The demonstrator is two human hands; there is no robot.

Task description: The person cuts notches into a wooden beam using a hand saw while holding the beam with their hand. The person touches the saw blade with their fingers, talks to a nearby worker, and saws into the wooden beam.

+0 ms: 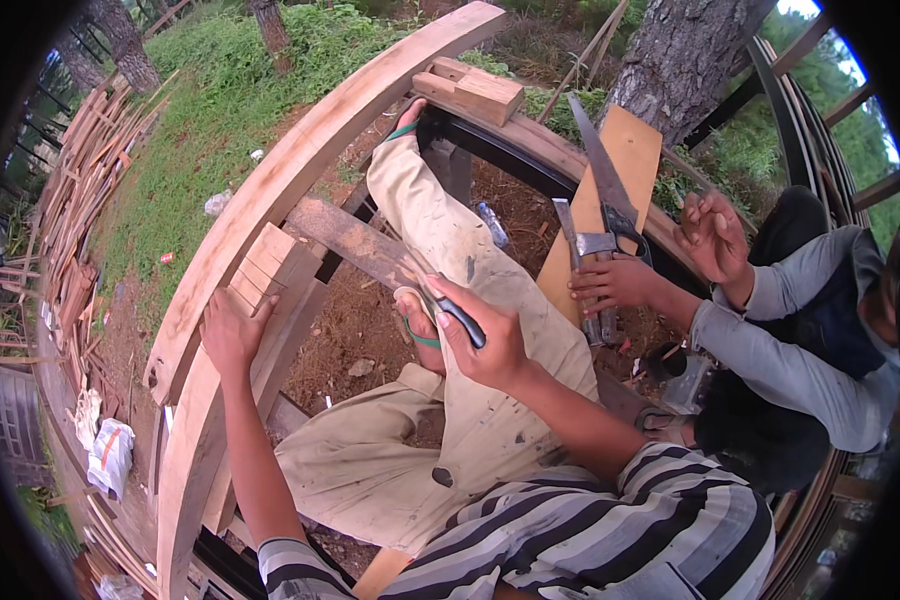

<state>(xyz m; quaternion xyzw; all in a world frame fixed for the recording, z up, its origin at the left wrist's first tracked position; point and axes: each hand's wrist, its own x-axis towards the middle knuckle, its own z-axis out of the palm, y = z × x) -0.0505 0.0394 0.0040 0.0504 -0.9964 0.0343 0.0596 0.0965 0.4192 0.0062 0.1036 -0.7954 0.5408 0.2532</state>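
My left hand (232, 335) grips the near end of a short wooden block (267, 262), which has several thin lines across its face. The block lies on a beam beside a long curved timber (300, 150). In my right hand (490, 345) is a tool with a black handle (462, 318), held above my lap. Its narrow blade points up and left, seen nearly edge-on, so I cannot tell its exact kind. A board strewn with sawdust (355, 240) runs out from the timber, just beyond that blade.
At the right a co-worker's hand (620, 280) rests by a metal-headed tool (597, 243); their other hand (715, 238) is raised. A handsaw (602, 160) leans on a tan board (632, 140). Wooden blocks (480, 92) sit on the far beam. Stacked planks (80, 210) lie left.
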